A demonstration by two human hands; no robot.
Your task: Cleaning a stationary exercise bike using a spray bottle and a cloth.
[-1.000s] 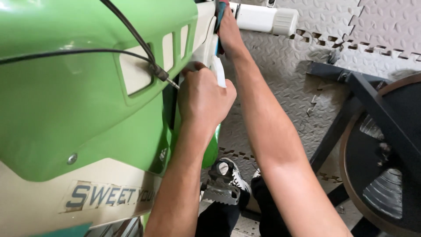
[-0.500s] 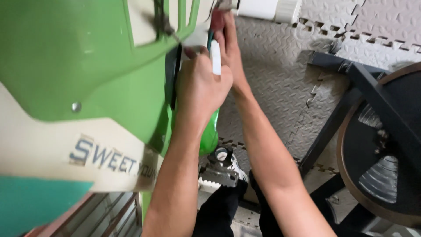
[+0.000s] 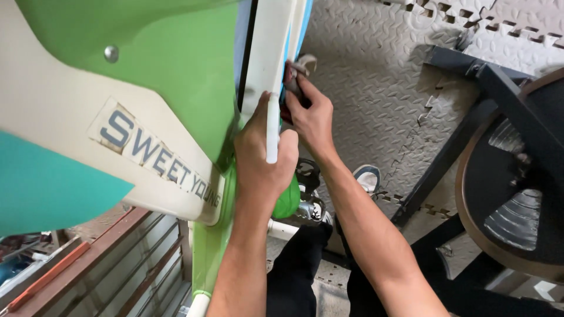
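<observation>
A green, cream and teal body panel of a small vehicle fills the left of the view. My left hand grips the cream edge of the panel, with the fingers wrapped around it. My right hand is just to the right, closed on a small dark red tool pressed against the panel's blue edge. A bit of grey cloth or strap sticks out above the fingers. What the tool's tip touches is hidden behind the panel edge.
Grey diamond-pattern floor mats lie below. A black metal stand and a round black weight disc sit at right. My shoe and dark trousers show at the bottom. A metal grate is at lower left.
The view has shifted down along the panel. Both hands have come lower and closer together on the panel's edge, the right hand down from the white handle above.
</observation>
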